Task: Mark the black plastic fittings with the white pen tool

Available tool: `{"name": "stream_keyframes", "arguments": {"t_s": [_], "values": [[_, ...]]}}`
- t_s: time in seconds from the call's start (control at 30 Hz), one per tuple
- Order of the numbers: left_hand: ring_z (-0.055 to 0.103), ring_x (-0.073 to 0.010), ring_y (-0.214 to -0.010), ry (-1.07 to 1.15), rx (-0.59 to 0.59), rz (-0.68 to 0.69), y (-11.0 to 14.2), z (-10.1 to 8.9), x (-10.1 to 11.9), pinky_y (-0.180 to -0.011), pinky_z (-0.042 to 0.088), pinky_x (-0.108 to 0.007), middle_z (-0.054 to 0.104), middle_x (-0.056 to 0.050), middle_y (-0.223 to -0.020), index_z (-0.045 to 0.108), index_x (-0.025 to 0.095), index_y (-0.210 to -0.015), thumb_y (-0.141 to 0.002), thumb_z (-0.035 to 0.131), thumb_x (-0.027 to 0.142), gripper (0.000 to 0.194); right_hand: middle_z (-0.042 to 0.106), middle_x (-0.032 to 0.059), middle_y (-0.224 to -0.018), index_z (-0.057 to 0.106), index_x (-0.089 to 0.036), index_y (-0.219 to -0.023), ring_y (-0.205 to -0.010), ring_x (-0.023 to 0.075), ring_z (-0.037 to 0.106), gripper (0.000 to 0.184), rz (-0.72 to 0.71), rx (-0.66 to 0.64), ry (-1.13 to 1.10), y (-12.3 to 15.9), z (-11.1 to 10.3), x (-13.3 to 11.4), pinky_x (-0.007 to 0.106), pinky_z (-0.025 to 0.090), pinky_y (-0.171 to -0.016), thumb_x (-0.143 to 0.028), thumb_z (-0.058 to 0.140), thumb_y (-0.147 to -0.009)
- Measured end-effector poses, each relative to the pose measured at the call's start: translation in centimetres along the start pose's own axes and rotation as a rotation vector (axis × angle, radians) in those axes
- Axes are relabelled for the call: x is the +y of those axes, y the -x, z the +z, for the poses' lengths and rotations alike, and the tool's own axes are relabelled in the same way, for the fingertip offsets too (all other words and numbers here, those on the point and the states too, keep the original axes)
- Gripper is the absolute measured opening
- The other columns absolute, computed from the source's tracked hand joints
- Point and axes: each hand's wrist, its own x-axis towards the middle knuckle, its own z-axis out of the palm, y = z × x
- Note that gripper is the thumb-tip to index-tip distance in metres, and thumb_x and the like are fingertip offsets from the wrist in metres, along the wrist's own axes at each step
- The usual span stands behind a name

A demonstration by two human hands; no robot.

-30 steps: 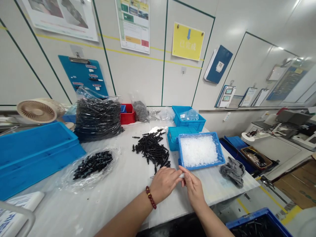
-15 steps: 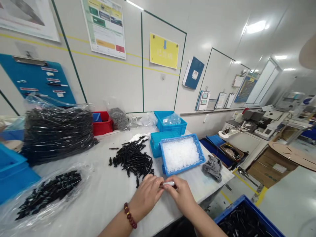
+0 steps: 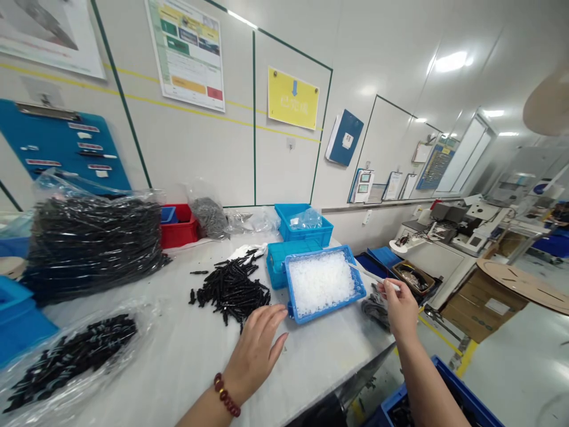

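We grasp a white stick (image 3: 372,275) in our right hand (image 3: 402,308)'s fingers near the right edge of the desk (image 3: 320,367), tip by the tray (image 3: 326,311)'s right rim; left hand (image 3: 255,341), fingers released, near the tray's front-left corner.

White tool handle (image 3: 395,287), blue tray (image 3: 329,310)

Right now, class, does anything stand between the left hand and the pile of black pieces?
Nothing visible does. The left hand, open, is at the near edge of the black pieces; the blue tray of white bits sits to their right, out of that path.
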Motion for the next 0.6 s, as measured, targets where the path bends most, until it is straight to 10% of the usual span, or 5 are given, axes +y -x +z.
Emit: {"name": "stream_keyframes", "arguments": {"t_s": [0.6], "values": [[0.049, -0.022, -0.102, -0.013, -0.078, -0.023, 0.2, 0.3, -0.6, -0.089, 0.045, -0.041, 0.055, -0.01, -0.111, 0.047, 0.016, -0.117, -0.088, 0.042, 0.017, 0.029, 0.066, 0.0061, -0.067, 0.061, -0.02, -0.081, -0.069, 0.0227, 0.062, 0.034, -0.166, -0.123, 0.417, -2.2, -1.3, -2.8, 0.027, 0.042, -0.058, -0.049, 0.045, -0.072]]}}
